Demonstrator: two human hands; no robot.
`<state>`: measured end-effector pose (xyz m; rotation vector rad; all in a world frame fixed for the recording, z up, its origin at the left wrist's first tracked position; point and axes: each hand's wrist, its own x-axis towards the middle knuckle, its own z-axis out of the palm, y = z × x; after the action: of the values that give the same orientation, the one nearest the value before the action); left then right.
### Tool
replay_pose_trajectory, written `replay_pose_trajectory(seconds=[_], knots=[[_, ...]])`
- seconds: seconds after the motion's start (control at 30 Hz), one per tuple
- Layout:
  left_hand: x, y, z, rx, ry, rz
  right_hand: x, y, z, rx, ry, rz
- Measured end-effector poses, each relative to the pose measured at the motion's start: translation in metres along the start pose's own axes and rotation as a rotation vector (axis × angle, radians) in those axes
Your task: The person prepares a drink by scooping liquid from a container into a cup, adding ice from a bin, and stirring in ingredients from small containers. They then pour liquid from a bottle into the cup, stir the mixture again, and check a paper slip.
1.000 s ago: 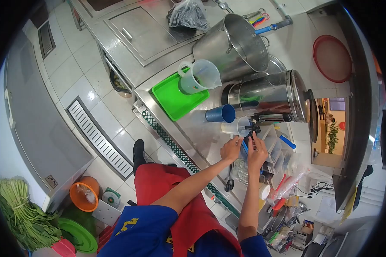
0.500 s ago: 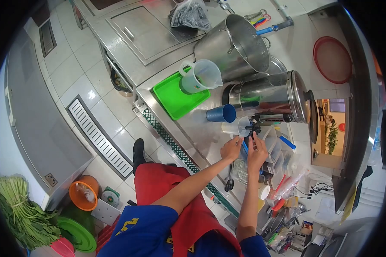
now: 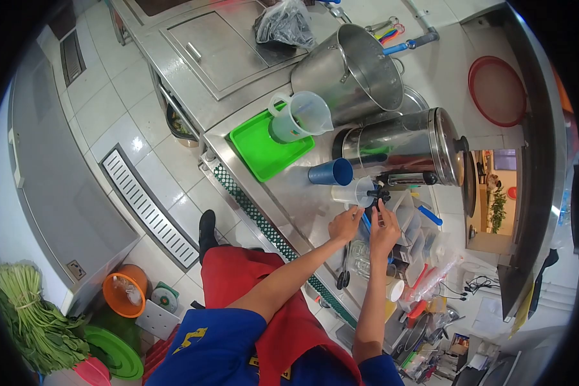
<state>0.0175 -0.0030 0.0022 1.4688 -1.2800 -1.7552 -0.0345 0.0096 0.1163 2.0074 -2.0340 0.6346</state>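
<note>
My left hand point(image 3: 345, 224) is closed at the near side of a clear plastic measuring cup point(image 3: 349, 193), apparently by its handle. The cup's mouth is at the black tap point(image 3: 381, 193) of a steel drink dispenser point(image 3: 395, 147). My right hand point(image 3: 385, 226) reaches up to that tap with its fingertips pinched on it. A blue tumbler point(image 3: 331, 172) stands just beside the cup. What is inside the cup is hard to make out.
A green tray point(image 3: 264, 157) holds a clear pitcher point(image 3: 310, 114) on the steel counter. Behind are a large steel pot point(image 3: 338, 71) and a black plastic bag point(image 3: 283, 24). Containers point(image 3: 418, 231) and utensils crowd the right side. A perforated drain strip point(image 3: 254, 215) runs along the counter's edge.
Both hands stay at the cup and the tap, with only a very slight shift. The other things have not moved; the view has tilted a little.
</note>
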Motion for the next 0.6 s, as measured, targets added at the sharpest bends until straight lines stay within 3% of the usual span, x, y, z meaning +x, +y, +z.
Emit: replay_pose_trajectory(seconds=[0.6], knots=[[0.0001,0.0005,-0.0022,0.055,0.013,0.041,-0.0035,0.0052,0.0056,0.001,0.004,0.009]])
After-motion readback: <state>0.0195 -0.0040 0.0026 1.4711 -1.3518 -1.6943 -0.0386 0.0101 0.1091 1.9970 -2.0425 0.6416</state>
